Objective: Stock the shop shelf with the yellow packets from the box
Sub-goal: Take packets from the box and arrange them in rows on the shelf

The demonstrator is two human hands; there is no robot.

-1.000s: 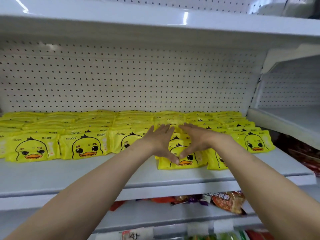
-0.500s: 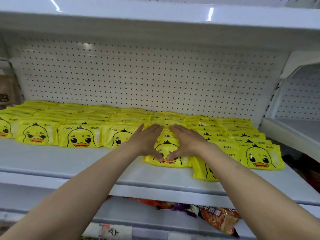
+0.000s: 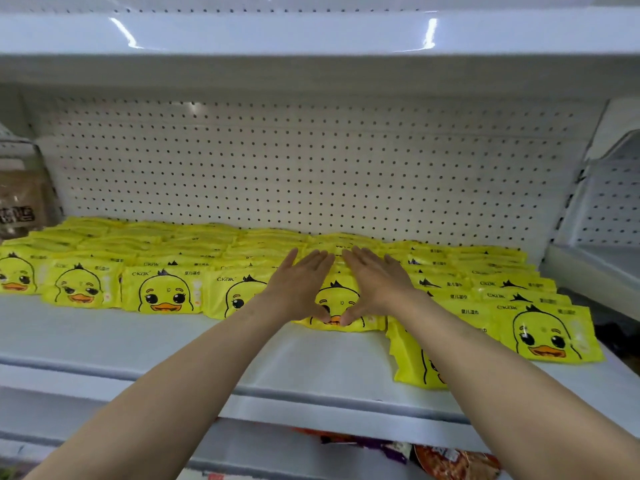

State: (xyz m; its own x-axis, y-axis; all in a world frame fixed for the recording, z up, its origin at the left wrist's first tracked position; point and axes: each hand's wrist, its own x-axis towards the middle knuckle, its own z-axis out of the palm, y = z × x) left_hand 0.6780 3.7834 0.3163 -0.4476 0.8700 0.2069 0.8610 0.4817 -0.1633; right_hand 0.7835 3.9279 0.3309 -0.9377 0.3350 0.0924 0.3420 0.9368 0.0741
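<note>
Rows of yellow packets (image 3: 166,292) fill the white shelf (image 3: 173,344), where the left hand (image 3: 299,285) and right hand (image 3: 375,284) press flat, fingers spread, on one packet (image 3: 337,299) beside a brown bag (image 3: 20,199).

White pegboard back wall (image 3: 311,168); glossy white upper shelf (image 3: 311,32) catching light glare; neighbouring shelf bay (image 3: 609,209) right.

I see white pegboard back panel (image 3: 311,168) behind my shelf | white upper shelf (image 3: 311,32) overhead | brown bag (image 3: 20,202) far left, print blurred | neighbouring white shelf bay (image 3: 609,216) to my right | red and purple snack packs (image 3: 433,455) on the tier below
</note>
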